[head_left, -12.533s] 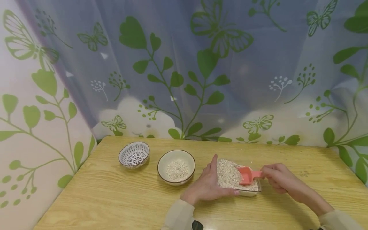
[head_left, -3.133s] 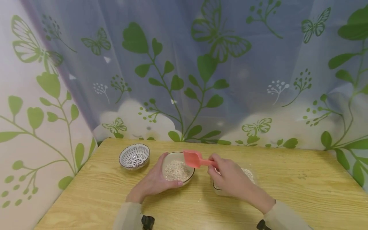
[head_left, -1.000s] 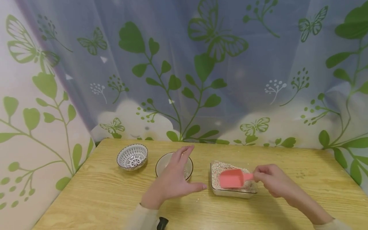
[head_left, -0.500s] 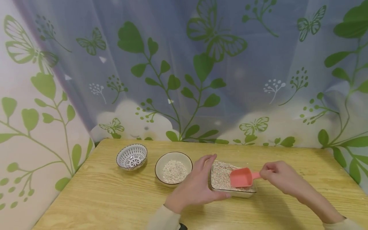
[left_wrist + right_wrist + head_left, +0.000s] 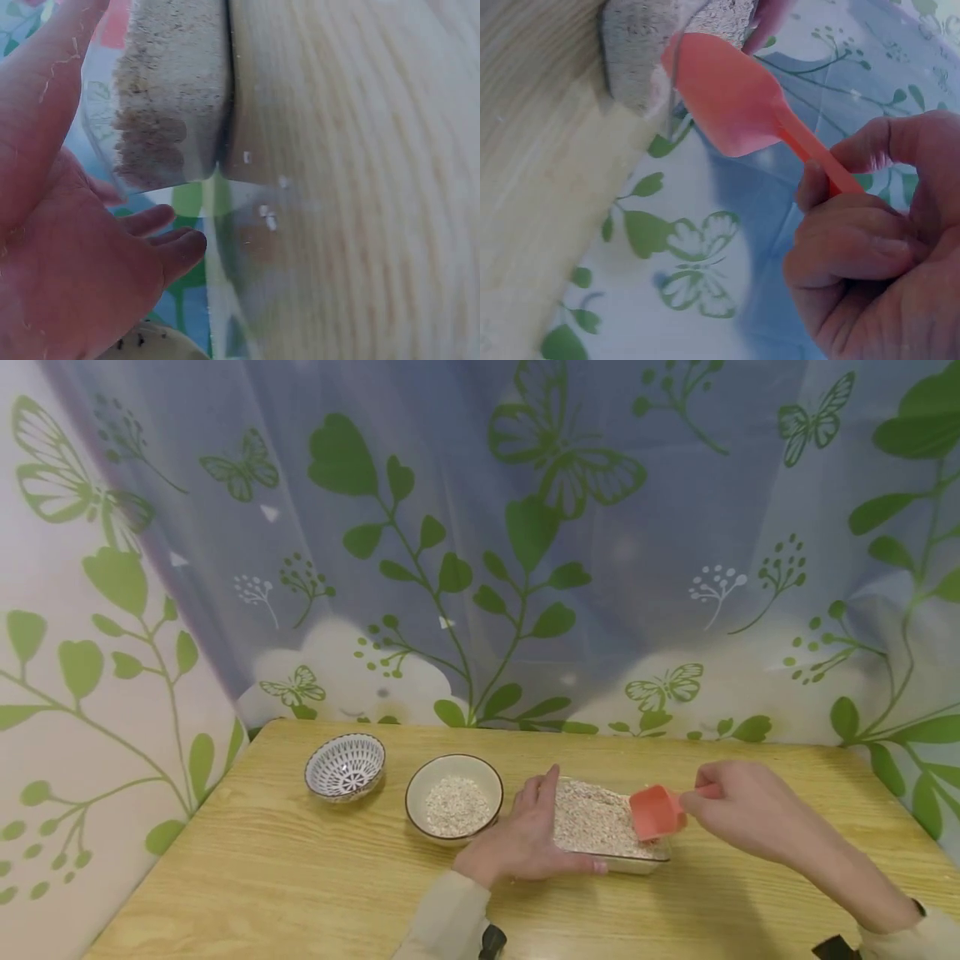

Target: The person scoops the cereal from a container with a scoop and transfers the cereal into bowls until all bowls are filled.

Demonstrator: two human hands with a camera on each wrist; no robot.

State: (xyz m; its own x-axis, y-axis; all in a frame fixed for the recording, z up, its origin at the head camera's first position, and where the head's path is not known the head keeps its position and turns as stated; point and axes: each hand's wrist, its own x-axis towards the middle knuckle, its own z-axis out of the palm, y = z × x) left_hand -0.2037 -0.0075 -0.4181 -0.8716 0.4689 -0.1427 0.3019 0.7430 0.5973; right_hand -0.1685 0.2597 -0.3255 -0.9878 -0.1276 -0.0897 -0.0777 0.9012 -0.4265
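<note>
A clear rectangular container full of oats stands on the table, right of centre. My left hand rests against its left end, thumb along the front wall and the other fingers up by the back corner. In the left wrist view those fingers look loosely extended, not wrapped round the container. My right hand grips the handle of a red scoop, its blade tilted down into the oats at the right end. The right wrist view shows thumb and fingers curled round the scoop handle.
A cream bowl with a dark rim and some oats in it stands left of the container. Farther left is a patterned bowl. A few oat flakes lie on the wooden table. A printed curtain hangs behind.
My left hand has gone from the cream bowl, held about three seconds ago, right to the container's end. The scoop went from over that bowl to the oats, then shifted right and tilted down.
</note>
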